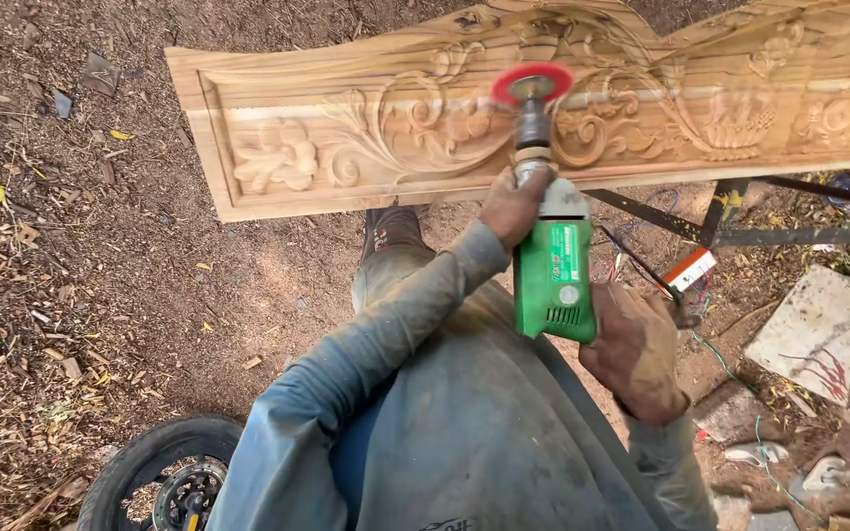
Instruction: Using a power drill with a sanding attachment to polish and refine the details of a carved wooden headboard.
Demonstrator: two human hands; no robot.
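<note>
The person is wearing a dusty grey-blue long-sleeved shirt, its sleeves reaching to the wrists of the bare left hand (512, 206) and right hand (637, 352), and dusty grey trousers.

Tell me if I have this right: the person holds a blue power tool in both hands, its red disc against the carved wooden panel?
Not quite: the power tool is green, not blue, as the head view shows. Both hands, left and right, do hold it, red disc against the carved wooden panel.

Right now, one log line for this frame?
left hand: grips front of green power tool | right hand: holds its rear | red disc: on carved wooden panel | ground: dirt
</note>
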